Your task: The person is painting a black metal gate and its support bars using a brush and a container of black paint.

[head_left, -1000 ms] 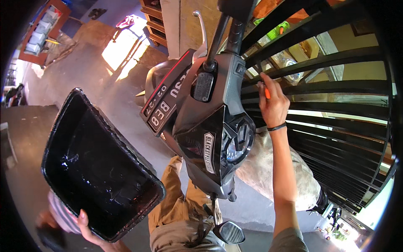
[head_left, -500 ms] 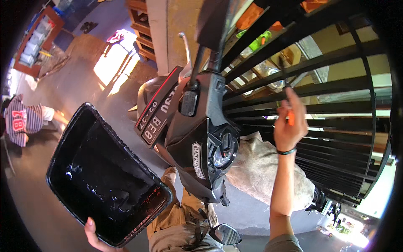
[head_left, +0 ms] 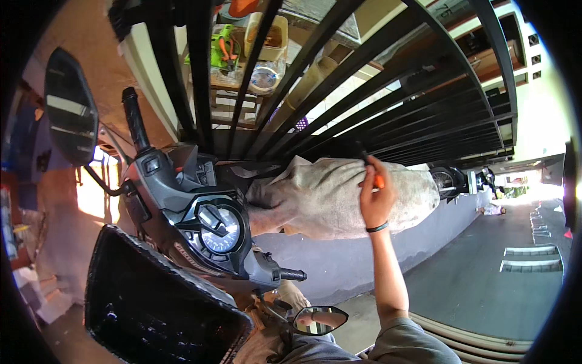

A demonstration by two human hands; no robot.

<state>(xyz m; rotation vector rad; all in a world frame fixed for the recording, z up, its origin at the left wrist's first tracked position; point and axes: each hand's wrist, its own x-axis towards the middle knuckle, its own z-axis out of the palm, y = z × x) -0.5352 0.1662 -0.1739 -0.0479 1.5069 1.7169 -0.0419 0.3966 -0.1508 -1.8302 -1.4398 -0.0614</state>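
In the head view, the right hand (head_left: 377, 197) has its fingers closed around an orange-handled tool (head_left: 379, 181), whose dark, blurred shaft points toward the black metal bars (head_left: 202, 73). The hand appears in front of a stained beige cloth (head_left: 321, 194) draped behind the scooter (head_left: 160, 188)'s round speedometer (head_left: 219, 229); whether they touch cannot be told. A dark wristband (head_left: 377, 227) circles the wrist. At lower left, a glossy black tub (head_left: 157, 309) stands tilted just beside the scooter's front. The left hand is out of sight, so its fingers' state cannot be told. Beyond the bars, a pale yellow tub (head_left: 270, 52) sits near a green object (head_left: 218, 51).
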